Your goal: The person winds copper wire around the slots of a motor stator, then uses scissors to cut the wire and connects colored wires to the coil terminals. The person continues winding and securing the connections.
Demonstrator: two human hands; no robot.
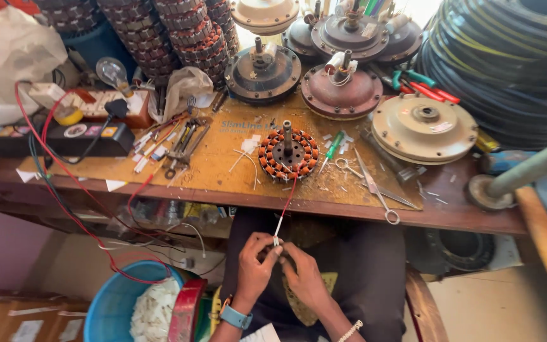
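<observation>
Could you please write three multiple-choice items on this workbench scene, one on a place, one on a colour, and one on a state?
1. Where does the copper-wound stator lie?
A. In the blue tub
B. On the yellow board on the bench
C. On the coiled hose

2. What colour is the handle of the screwdriver right of the stator?
A. Green
B. Black
C. Orange

3. What are the left hand and right hand doing?
A. Resting flat on the bench
B. Gripping the scissors
C. Pinching the end of the lead wire together

Answers:
1. B, as it lies on the yellow board amid wire scraps.
2. A, the handle shows green.
3. C, both sets of fingertips meet at the wire's white-sleeved end below the bench edge, while the scissors lie untouched.
</observation>
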